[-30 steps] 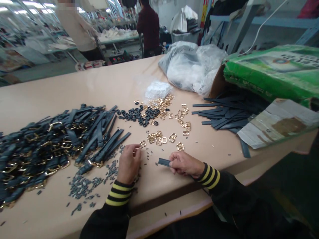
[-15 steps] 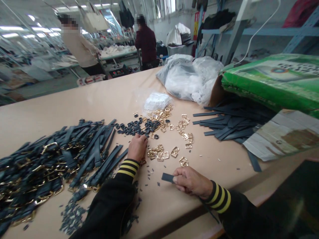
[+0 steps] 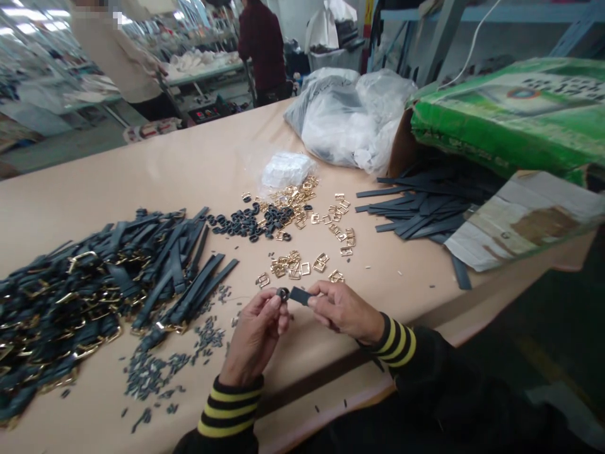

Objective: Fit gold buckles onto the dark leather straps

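Note:
My left hand (image 3: 258, 328) pinches a small dark loop (image 3: 282, 294) between thumb and fingers. Just to its right, my right hand (image 3: 347, 310) grips a dark flat strap (image 3: 299, 296), whose end points at the loop; whether the two touch is hard to tell. Gold buckles (image 3: 293, 265) lie on the table just beyond my hands. Farther back is a pile of dark loops (image 3: 255, 222) beside more gold buckles (image 3: 302, 192). On the left, dark straps fitted with gold buckles (image 3: 118, 271) form a large heap.
Small dark bits (image 3: 146, 375) are scattered at the front left. Plastic bags (image 3: 350, 120) stand at the back. Loose straps (image 3: 420, 205) lie by a green box (image 3: 510, 120) and a cardboard flap (image 3: 524, 221) on the right. Two people (image 3: 262, 47) stand beyond the table (image 3: 155, 164).
My left hand has come back from the loop pile with a loop. My right hand and the strap have moved up and left toward it. The camera view has shifted downward.

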`<action>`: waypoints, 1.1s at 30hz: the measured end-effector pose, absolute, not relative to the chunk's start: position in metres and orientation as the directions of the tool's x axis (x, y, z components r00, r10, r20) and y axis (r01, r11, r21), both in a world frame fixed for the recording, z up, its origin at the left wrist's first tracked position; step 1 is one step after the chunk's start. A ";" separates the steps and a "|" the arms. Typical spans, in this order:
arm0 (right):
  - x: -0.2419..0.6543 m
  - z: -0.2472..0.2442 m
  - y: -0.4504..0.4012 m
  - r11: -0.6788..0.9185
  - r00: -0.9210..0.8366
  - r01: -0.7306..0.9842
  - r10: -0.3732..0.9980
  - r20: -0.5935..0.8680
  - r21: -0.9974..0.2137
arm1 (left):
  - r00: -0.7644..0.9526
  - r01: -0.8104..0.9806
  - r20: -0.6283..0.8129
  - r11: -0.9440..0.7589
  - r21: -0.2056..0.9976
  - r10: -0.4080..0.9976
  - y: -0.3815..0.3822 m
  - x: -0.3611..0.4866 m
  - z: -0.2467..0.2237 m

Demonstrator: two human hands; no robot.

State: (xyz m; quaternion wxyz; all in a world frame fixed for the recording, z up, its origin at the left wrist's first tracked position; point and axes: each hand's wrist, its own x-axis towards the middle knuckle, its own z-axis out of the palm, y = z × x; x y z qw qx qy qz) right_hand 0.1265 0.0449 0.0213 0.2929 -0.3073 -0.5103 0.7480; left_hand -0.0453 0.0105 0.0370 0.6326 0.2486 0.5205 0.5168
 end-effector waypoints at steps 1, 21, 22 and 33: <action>0.126 0.023 0.043 -0.268 -0.627 -0.093 0.764 -0.153 -0.959 | -0.083 -0.426 -0.413 0.343 0.837 0.907 0.004 -0.041 0.035; 0.136 0.042 0.020 0.109 -0.532 0.370 0.839 -0.114 -0.923 | -0.267 -0.229 -0.271 0.212 0.950 0.925 -0.023 -0.018 0.029; 0.136 0.042 0.021 0.137 -0.543 0.389 0.833 -0.107 -0.911 | -0.293 -0.112 -0.228 0.204 0.973 0.928 -0.024 -0.018 0.030; 0.129 0.041 0.010 0.088 -0.560 0.239 0.826 -0.064 -0.967 | -0.448 0.090 -0.024 0.072 0.993 0.894 -0.036 0.009 0.023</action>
